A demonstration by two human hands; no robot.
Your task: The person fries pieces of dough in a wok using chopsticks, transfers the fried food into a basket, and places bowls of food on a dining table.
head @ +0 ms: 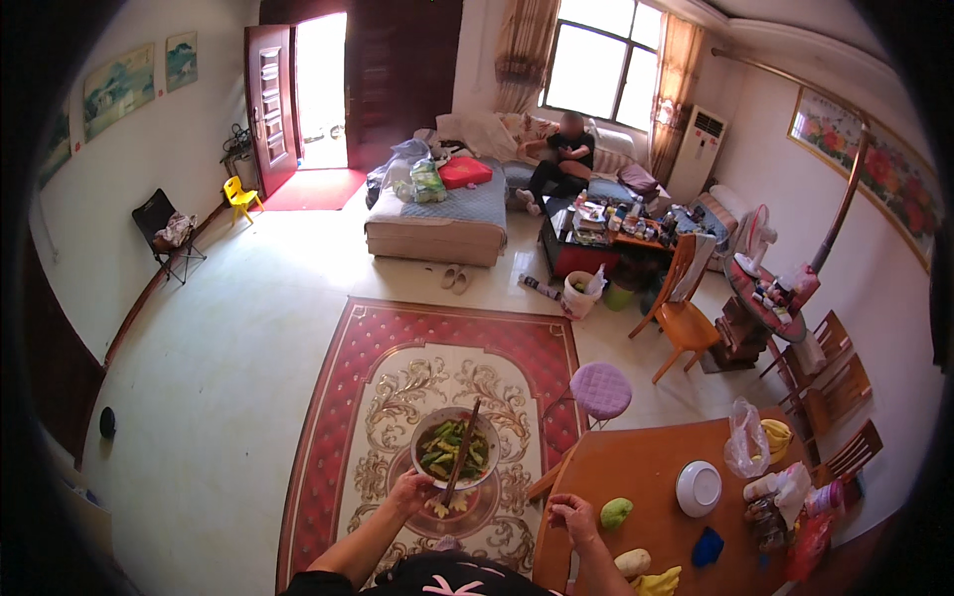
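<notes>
My left hand point(414, 492) grips the lower left rim of a white bowl point(423, 471), which holds cooked green vegetables point(446, 449) in a dark sauce. A pair of wooden chopsticks point(463, 453) lies slanted across the bowl, one end past its far rim. My right hand point(572, 519) is over the left edge of the wooden table point(641, 454), fingers bent and apart, with nothing seen in it. Just right of that hand a green fruit or vegetable point(616, 513) lies on the table. An upturned white bowl point(698, 489) and a dark blue cloth point(707, 547) are farther right.
A purple-topped stool point(601, 390) stands beyond the table. The patterned rug point(320, 447) lies under me. Bananas point(776, 439) and plastic bags point(747, 439) are at the table's right. Farther off are a wooden chair point(686, 328), a white bucket point(577, 298) and a person point(563, 160) on the sofa.
</notes>
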